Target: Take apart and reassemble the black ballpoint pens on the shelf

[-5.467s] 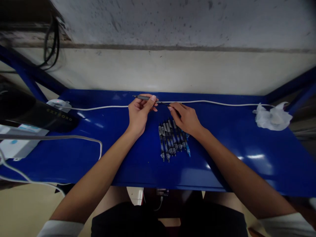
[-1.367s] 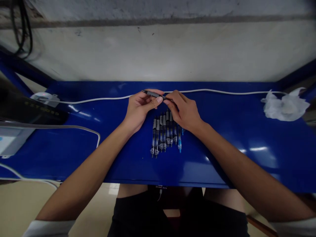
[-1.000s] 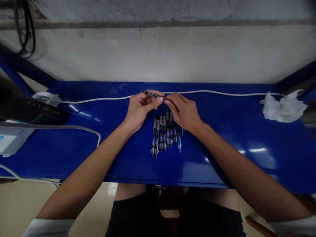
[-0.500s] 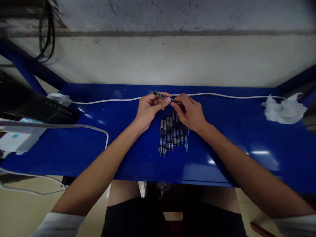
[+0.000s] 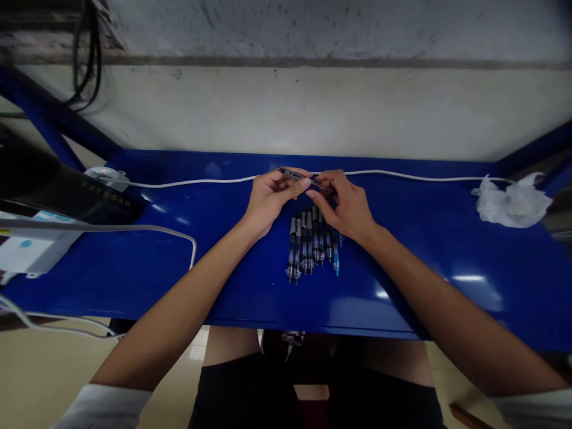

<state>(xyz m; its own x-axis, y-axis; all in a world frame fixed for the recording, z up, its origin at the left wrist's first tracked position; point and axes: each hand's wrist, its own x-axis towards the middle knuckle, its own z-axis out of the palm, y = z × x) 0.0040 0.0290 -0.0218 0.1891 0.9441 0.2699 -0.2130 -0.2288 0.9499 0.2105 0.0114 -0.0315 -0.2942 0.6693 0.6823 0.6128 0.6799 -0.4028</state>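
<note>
Above the blue metal table (image 5: 134, 280), my left hand (image 5: 272, 196) and my right hand (image 5: 344, 202) meet on a slim dark pen with a grey barrel (image 5: 297, 178). My left fingers pinch the grey barrel, and my right fingers hold the narrow dark end. Just below my right hand lies a tight row of several clear-barrelled pens with black and blue parts (image 5: 310, 247), side by side. My right palm hides their upper ends in part.
A white cable (image 5: 393, 174) runs along the table's back edge behind my hands. Crumpled white tissue (image 5: 512, 205) sits at the right end. A black device (image 5: 75, 190), a white box (image 5: 31, 250) and a grey cable (image 5: 134, 227) occupy the left.
Both hands still hold the pen and have barely moved since the last frame. The pen's narrow end tilts slightly lower, and the row of pens stays in place.
</note>
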